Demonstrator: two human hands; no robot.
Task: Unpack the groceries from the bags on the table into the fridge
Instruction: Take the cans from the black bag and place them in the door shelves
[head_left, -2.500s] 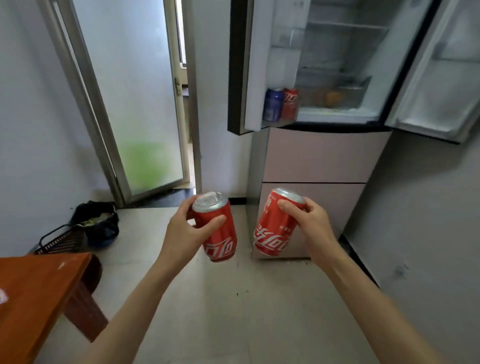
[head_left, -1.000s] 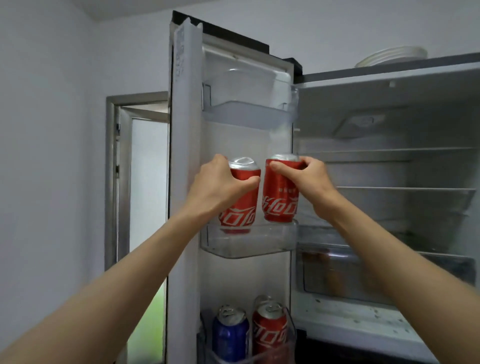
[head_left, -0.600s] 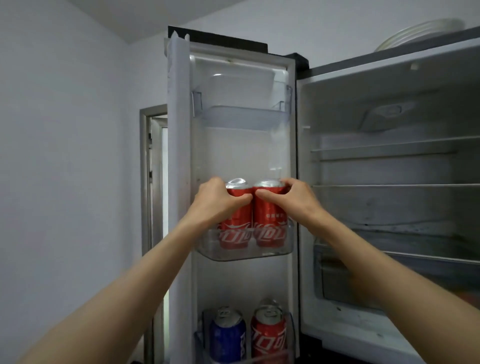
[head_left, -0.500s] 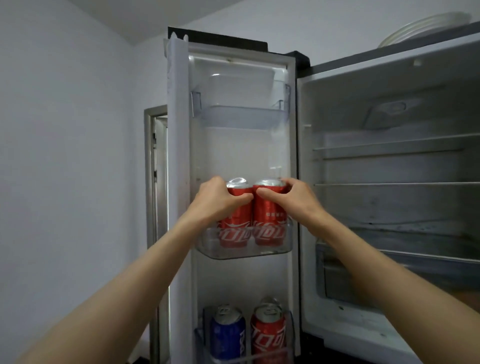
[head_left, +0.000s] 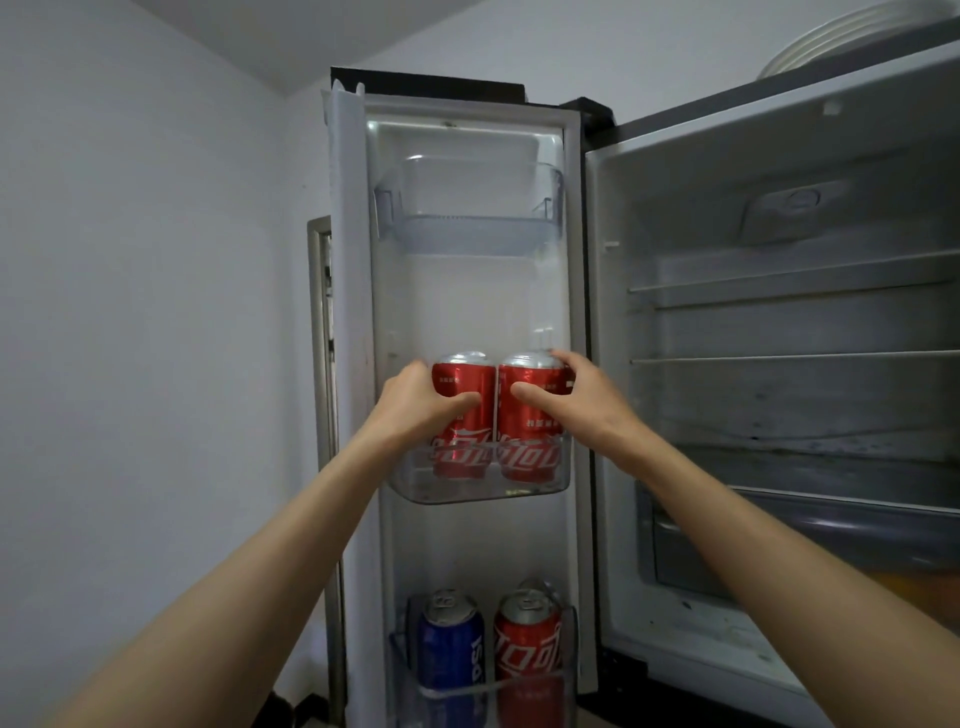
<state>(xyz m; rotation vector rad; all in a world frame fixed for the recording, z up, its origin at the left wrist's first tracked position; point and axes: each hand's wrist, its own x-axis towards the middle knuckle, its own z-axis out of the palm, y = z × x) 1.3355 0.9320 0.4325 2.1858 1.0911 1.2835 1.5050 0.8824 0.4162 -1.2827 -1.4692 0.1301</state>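
Cans stand upright, touching, in the middle door bin (head_left: 478, 486): left hand (head_left: 418, 402) grips the left can (head_left: 464, 410), right hand (head_left: 574, 400) the right can (head_left: 530, 415).

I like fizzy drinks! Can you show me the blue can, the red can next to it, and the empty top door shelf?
Blue metal drink can (head_left: 451, 654): head view, its blue side.
Red metal drink can beside it (head_left: 527, 652): head view, its label.
Clear plastic top door shelf (head_left: 470, 236): head view, its front wall.

Two bare forearms are seen, uncovered as far as the lower edge of the view; no sleeve, watch or ring is worn. The left hand (head_left: 415, 402) and right hand (head_left: 579, 402) are ungloved, with short nails.
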